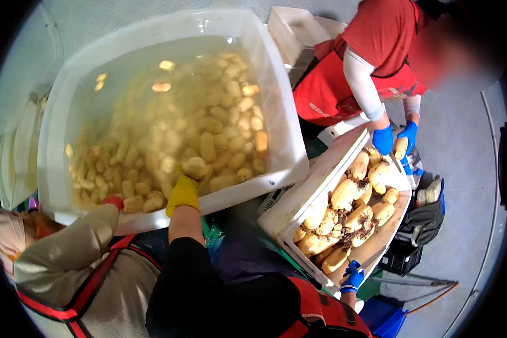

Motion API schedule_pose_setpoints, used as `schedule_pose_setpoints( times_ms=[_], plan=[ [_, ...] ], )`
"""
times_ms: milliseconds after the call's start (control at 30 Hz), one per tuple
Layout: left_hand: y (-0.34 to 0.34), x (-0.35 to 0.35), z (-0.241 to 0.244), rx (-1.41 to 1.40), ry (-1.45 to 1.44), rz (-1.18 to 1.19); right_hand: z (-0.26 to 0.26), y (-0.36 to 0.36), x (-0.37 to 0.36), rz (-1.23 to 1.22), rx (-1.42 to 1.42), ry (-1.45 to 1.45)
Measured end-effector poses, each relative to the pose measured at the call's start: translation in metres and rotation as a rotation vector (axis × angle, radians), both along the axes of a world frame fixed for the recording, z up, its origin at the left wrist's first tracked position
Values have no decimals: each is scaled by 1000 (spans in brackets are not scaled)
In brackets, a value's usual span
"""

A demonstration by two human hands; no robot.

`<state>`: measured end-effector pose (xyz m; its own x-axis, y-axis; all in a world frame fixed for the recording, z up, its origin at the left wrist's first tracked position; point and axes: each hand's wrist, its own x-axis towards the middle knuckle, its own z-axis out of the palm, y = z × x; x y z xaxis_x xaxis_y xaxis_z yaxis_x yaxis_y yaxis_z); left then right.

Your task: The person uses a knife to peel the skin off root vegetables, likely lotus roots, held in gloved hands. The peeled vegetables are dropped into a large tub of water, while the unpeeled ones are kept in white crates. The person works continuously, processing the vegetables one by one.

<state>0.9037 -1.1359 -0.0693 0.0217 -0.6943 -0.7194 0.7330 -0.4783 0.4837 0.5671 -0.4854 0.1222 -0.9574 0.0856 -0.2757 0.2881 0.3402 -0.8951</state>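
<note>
My left hand [182,195], in a yellow glove, is at the near rim of a large white plastic tub [226,197]. Its fingers grip a pale, rounded lotus root segment [194,167] over the cloudy water. Many similar tan segments [208,146] lie under and at the surface. To the right, my right hand [352,276], blue-gloved, reaches over the near end of a white foam box [378,253]. A small beige piece shows beside its fingers; what it holds cannot be made out. Lotus roots [359,217] with dark fibrous joints fill much of the box.
Across the box, a co-worker's blue-gloved hands [407,137] hold a lotus root piece [400,148]. On my left, another person's red-gloved hand [114,201] is at the tub rim. A black crate [401,257] and a blue container [380,319] stand right of the box.
</note>
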Motion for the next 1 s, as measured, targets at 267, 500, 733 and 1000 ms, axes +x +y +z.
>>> schedule_pose_setpoints(
  times_ms=[267,500,733,1000],
  plan=[
    [-135,64,20,-382,257,-60,6,15,-7,-110,-55,-90],
    [-112,-100,203,-547,415,-587,8,4,-10,-33,-136,-69],
    [215,-265,304,-627,190,-1157,17,16,-10,122,-230,3],
    [348,-284,244,-1348,-1107,-1589,8,33,2,323,-259,30]
  ],
)
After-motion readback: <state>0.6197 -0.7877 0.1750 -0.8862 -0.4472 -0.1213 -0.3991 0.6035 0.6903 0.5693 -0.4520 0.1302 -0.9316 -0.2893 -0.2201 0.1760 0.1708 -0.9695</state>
